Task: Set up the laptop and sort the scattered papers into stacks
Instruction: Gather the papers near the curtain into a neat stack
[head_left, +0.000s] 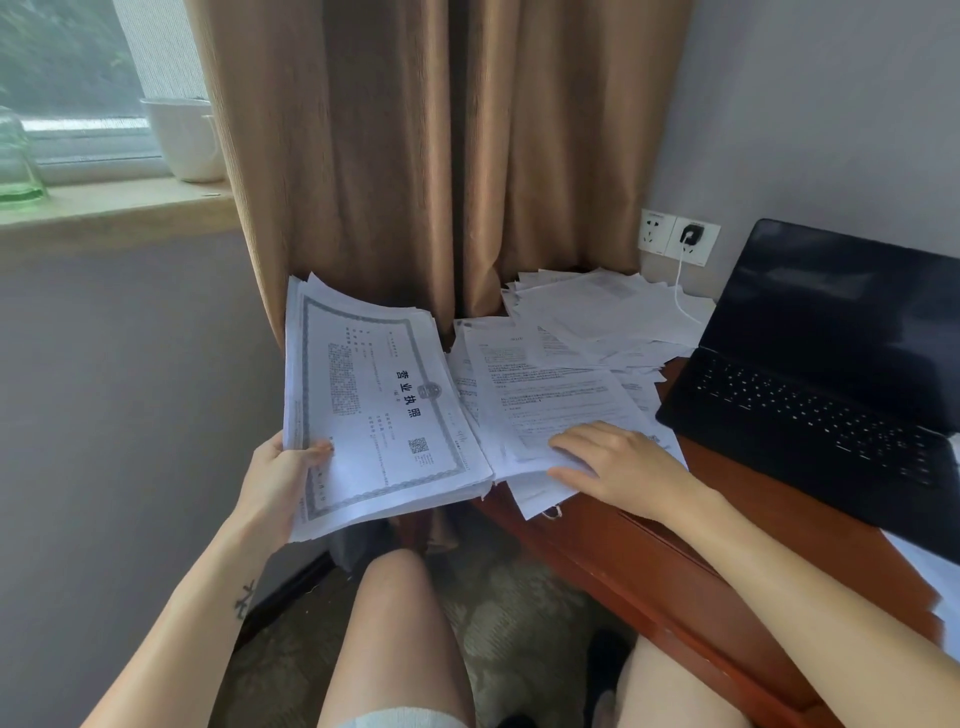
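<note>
Within left hand, paper stack

The open laptop stood at the right of the desk, with scattered papers spread to its left and back toward the curtain and the wall socket (a cable dropped from it onto them). The right hand rested on the nearest sheets, while the left hand held a thick stack of papers beyond the desk's left edge, touching them. Far left, a cup and a glass jar sat on the windowsill.
</note>
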